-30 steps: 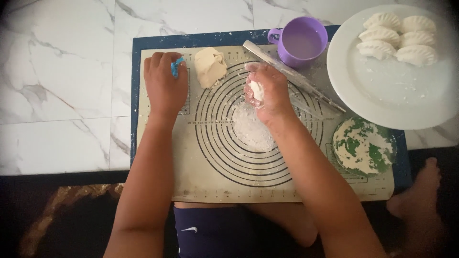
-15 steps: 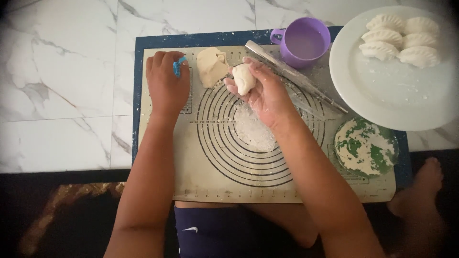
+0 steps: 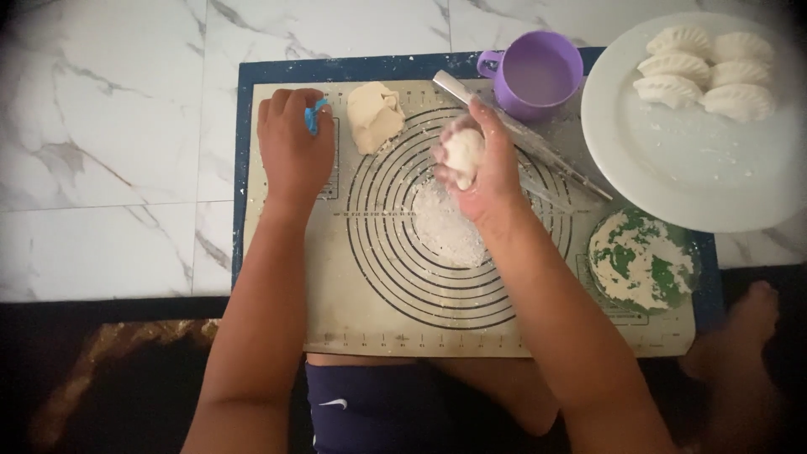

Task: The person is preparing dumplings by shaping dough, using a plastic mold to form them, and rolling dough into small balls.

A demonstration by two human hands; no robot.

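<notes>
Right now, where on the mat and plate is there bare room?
Free: the mat's near edge below the flour patch; the plate's lower half, below the dumplings. Crowded: the far edge, with dough block, cup, rolling pin.

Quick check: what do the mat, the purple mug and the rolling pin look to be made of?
Mat: likely silicone, matte beige, lying limp and flat with printed rings. Purple mug: probably plastic, with an even matte colour. Rolling pin: hard to tell, pale and flour-dusted, perhaps wood or plastic.
</notes>
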